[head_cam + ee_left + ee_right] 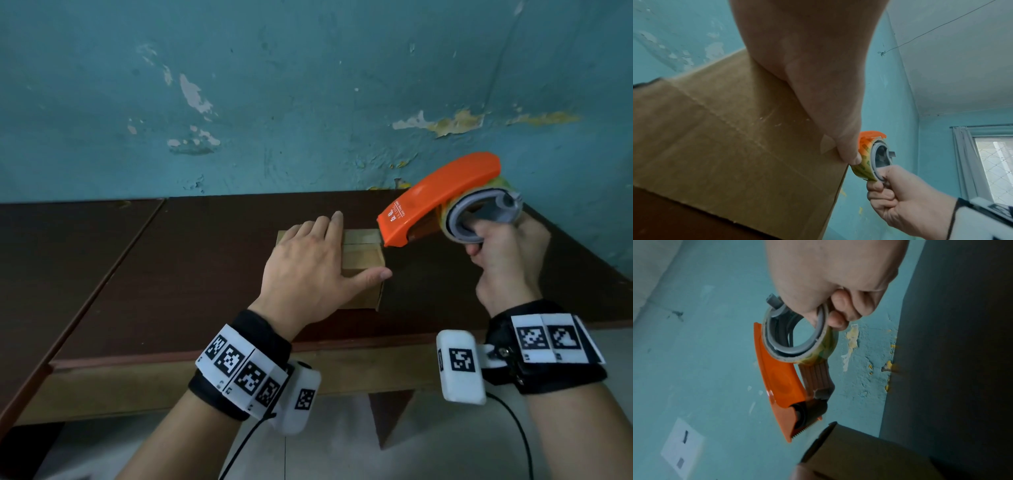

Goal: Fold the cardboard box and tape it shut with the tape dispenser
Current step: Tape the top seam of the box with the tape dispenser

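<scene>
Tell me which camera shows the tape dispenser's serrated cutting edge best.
The right wrist view: the tape dispenser shows its toothed blade clearly, just off the cardboard box. The head view shows only its orange shell; the left wrist view shows mostly the tape roll.

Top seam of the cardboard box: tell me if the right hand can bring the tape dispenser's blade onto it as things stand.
Probably yes. The right hand holds the tape dispenser just off the cardboard box, at its right end. The left hand lies flat over the left part of the top, leaving the right stretch of seam uncovered.
</scene>
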Available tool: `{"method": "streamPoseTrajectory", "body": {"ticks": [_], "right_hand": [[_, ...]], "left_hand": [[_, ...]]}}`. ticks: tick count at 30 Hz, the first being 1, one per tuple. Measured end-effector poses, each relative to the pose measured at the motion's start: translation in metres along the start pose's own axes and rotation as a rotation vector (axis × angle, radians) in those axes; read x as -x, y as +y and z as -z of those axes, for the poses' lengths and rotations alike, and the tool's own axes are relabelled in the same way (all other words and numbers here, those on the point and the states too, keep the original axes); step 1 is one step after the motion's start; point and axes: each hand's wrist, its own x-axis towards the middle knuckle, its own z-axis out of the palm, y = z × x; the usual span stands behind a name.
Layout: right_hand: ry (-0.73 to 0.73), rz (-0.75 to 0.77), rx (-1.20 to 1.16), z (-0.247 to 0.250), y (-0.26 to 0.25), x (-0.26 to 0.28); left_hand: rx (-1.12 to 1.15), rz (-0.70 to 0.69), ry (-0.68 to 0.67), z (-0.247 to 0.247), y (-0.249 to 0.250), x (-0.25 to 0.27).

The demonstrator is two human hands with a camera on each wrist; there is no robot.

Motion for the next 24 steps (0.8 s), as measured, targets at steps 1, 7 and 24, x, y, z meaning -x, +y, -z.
{"method": "streamPoseTrajectory", "body": {"ticks": [1,7,24], "right_hand": [[-0.004,0.032,0.016,0.001,0.0,0.0],[-0.008,0.181,0.152,0.003,0.009,0.004],[0.048,0.321,0.398,0.002,0.014,0.003]], "left_hand": [[0.002,-0.001,0.0,0.0,0.0,0.0],[0.014,0.004,0.013,-0.001,0.0,-0.001],[0.062,-0.172,0.006,-0.005,0.001,-0.001]]}}
